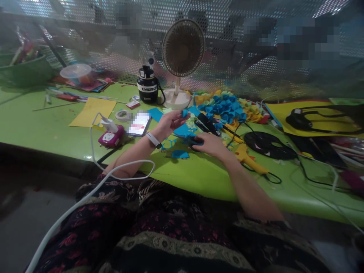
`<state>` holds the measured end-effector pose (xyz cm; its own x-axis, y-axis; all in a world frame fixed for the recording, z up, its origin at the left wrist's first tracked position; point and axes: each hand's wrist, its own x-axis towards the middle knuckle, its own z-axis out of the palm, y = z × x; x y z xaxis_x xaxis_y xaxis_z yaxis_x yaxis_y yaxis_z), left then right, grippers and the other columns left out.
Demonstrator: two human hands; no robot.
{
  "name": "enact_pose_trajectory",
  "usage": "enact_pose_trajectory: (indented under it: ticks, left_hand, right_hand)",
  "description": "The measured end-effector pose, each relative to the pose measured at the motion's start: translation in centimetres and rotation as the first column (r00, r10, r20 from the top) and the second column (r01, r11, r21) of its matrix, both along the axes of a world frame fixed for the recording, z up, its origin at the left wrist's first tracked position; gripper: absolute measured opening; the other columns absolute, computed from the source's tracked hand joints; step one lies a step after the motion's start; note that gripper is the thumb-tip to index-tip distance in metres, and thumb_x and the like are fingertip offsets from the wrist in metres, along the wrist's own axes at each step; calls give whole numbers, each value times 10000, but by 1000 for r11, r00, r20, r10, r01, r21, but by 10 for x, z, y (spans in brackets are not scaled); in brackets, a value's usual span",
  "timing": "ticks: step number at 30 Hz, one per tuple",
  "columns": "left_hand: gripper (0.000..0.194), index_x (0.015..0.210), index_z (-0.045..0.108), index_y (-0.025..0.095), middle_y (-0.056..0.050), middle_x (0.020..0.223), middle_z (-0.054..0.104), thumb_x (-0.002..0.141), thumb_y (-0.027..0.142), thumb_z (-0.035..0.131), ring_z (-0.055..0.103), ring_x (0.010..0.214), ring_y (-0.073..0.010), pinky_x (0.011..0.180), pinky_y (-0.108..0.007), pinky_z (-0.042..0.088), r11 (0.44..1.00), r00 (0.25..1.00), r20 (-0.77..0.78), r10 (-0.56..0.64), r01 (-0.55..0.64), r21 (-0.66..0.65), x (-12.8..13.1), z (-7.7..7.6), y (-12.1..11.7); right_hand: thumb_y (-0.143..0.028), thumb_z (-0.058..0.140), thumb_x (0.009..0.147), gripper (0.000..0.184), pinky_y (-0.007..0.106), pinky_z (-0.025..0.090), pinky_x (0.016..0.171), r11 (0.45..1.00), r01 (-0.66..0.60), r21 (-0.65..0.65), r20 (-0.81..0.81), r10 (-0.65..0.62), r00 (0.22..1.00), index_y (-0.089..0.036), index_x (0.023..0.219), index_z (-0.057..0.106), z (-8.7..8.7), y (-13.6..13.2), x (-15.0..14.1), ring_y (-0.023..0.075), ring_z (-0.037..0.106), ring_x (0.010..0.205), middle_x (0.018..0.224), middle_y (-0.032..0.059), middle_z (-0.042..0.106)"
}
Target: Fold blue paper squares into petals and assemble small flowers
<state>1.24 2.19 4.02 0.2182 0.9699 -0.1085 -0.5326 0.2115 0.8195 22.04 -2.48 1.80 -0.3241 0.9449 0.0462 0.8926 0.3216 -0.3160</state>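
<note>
My left hand (pixel 168 124), with a white band on its wrist, pinches a small piece of blue paper (pixel 185 113) above the table. Lower and to the right, the fingers of my right hand (pixel 209 144) are curled round the dark handles of what look like scissors (pixel 196 142); the blades are hard to make out. Under and between both hands lie blue paper sheets and cut scraps. A blue paper offcut (pixel 180 154) rests nearest the table's front edge. Behind my right hand is a pile of folded blue paper pieces (pixel 224 108), with yellow ones around it.
A yellow glue gun (pixel 250 161) and a black disc (pixel 269 145) lie to the right among cables. Further back stand a fan (pixel 183 47) and a black bottle (pixel 148 85). A phone (pixel 139 124), tape roll (pixel 123 115) and purple plug adapter (pixel 112 137) are left; a white cable (pixel 85 203) crosses my lap.
</note>
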Motion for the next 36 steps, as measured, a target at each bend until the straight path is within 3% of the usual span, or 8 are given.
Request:
enact_pose_trajectory:
  ticks: [3, 10, 18, 20, 23, 27, 30, 36]
  left_hand:
    - [117, 934, 703, 99, -101, 929, 784, 911, 152, 601, 758, 915, -157, 797, -199, 592, 999, 999, 3, -37, 37, -4, 1, 1, -3]
    - [91, 926, 723, 117, -102, 927, 785, 881, 158, 656, 750, 833, -148, 831, -233, 601, 993, 993, -18, -115, 115, 9, 3, -5, -4]
    - [138, 979, 723, 126, -67, 865, 764, 858, 104, 660, 734, 799, -133, 935, -322, 581, 984, 984, -69, -162, 166, 63, 3, -12, -6]
    - [140, 983, 717, 127, -72, 905, 764, 853, 98, 673, 736, 843, -144, 941, -337, 574, 981, 985, -81, -155, 163, 101, 5, -11, -10]
    - [206, 1029, 700, 138, -88, 1017, 762, 828, 99, 718, 728, 984, -173, 981, -348, 544, 967, 987, -114, -117, 139, 214, 11, -11, -18]
    - [290, 1069, 681, 159, -98, 1113, 747, 797, 96, 758, 679, 1148, -192, 1055, -347, 492, 922, 981, -163, -109, 161, 353, 19, -13, -28]
    - [310, 1089, 669, 168, -95, 1143, 737, 798, 118, 764, 678, 1138, -193, 1044, -358, 504, 905, 975, -178, -133, 193, 379, 22, -16, -29]
    - [366, 1145, 666, 172, -111, 1243, 702, 803, 210, 792, 640, 1225, -217, 1091, -370, 481, 831, 966, -194, -169, 246, 499, 21, -23, -27]
  right_hand:
    - [-419, 754, 769, 227, 299, 358, 618, 1000, 14, 27, 105, -17, 994, -232, 896, 738, -1, -1, -3, 240, 621, 858, 1008, 85, 689]
    - [-368, 759, 765, 196, 301, 297, 561, 995, 51, -82, 103, -42, 994, -227, 885, 696, -5, 1, -3, 227, 612, 716, 753, 49, 695]
    - [-393, 793, 661, 249, 277, 340, 542, 980, -15, -200, -197, -26, 980, -225, 796, 669, 8, 1, 6, 164, 556, 595, 664, 1, 662]
    - [-414, 734, 689, 249, 278, 361, 547, 979, -3, -202, -418, -84, 904, -218, 831, 672, 15, -3, 5, 150, 540, 580, 693, 10, 668]
    - [-490, 647, 735, 332, 274, 373, 510, 951, -21, -308, -725, -220, 653, -200, 895, 648, 20, -8, -2, 133, 532, 531, 743, 35, 689]
    - [-510, 644, 718, 325, 270, 375, 478, 916, -48, -398, -837, -341, 428, -204, 817, 597, 16, -12, -13, 132, 532, 497, 694, 30, 665]
    - [-462, 650, 714, 270, 284, 397, 490, 915, -37, -402, -861, -364, 355, -211, 796, 595, 12, -13, -17, 139, 525, 495, 659, 16, 638]
    - [-407, 701, 667, 247, 270, 408, 473, 932, 12, -363, -886, -349, 304, -224, 772, 572, 10, -12, -18, 121, 500, 477, 610, -16, 611]
